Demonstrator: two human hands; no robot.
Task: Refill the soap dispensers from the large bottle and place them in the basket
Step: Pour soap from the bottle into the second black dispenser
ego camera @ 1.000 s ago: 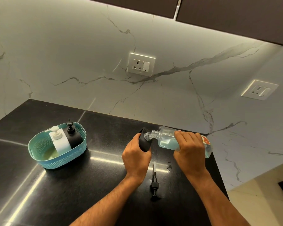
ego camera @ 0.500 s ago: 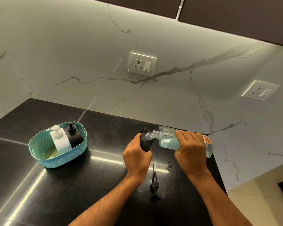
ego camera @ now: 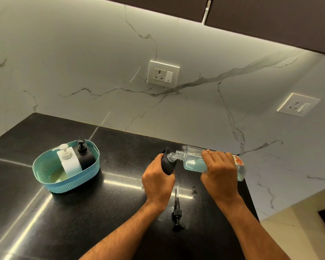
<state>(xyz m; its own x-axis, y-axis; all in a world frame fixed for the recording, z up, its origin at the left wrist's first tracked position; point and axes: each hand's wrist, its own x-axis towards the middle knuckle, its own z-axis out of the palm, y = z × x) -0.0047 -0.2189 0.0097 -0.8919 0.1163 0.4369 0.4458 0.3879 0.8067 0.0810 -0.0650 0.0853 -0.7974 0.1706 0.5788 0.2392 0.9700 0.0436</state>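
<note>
At centre left I see the blue basket (ego camera: 45,177) with a white dispenser (ego camera: 69,162) and a black dispenser (ego camera: 85,156) standing inside. In the middle, my left hand (ego camera: 158,182) grips a third, open black bottle (ego camera: 168,163), tilted. My right hand (ego camera: 219,171) is wrapped around the large clear bottle (ego camera: 193,160), lying nearly flat, its neck at the black bottle's mouth. The pump (ego camera: 177,212) lies on the counter (ego camera: 111,212) below. If either bottle drifts, I judge soap spills onto the counter; an overfill would do likewise.
</note>
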